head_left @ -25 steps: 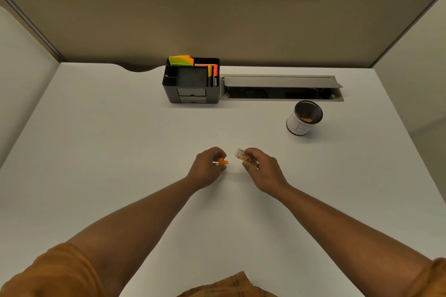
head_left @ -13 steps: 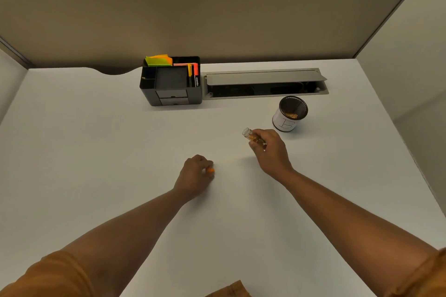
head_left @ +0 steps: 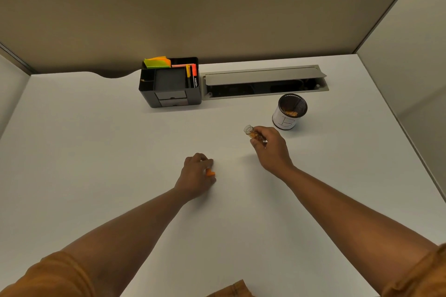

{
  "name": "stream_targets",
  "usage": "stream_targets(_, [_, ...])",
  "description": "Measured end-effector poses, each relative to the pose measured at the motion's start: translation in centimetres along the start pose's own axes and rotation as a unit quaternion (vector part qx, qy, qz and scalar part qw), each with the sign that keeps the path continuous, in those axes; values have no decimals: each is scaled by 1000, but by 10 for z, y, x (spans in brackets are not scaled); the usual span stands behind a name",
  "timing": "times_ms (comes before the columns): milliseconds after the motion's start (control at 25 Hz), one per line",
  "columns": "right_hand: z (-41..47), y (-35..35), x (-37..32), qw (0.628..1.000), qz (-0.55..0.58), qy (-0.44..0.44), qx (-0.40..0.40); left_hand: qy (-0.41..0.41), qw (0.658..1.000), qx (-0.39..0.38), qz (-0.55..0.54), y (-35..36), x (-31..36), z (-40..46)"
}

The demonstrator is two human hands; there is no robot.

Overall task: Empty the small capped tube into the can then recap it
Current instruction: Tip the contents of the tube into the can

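We are holding the small tube (head_left: 252,133) in our right hand (head_left: 271,149), fingers (head_left: 259,132) clamped around its lower body so the open mouth is pointing up and away to the left, which is keeping the orange contents from spilling before we reach the can (head_left: 289,112). The can is standing upright on the surface (head_left: 96,152) just beyond and to the right of that hand, near but not touching it (some orange bits are already lying inside). Our left hand (head_left: 196,173) is resting low on the surface, fingers (head_left: 205,160) pinching the orange cap (head_left: 210,172), probably to keep it ready for recapping. Both arms are reaching forward, the right extended further and angled toward the can, the wrist not yet tipped for pouring.
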State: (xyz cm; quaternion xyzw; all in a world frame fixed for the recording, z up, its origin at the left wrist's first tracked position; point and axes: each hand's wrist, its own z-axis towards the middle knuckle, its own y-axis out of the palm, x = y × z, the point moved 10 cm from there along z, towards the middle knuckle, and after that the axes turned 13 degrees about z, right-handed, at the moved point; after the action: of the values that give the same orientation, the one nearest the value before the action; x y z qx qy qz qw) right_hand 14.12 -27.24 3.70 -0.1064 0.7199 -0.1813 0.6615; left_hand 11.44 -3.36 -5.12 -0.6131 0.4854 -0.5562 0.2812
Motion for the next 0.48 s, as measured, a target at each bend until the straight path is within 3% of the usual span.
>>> stream_targets(480, [-2, 4, 3, 1000, -3, 2, -5, -2, 999, -26, -22, 6, -6, -11])
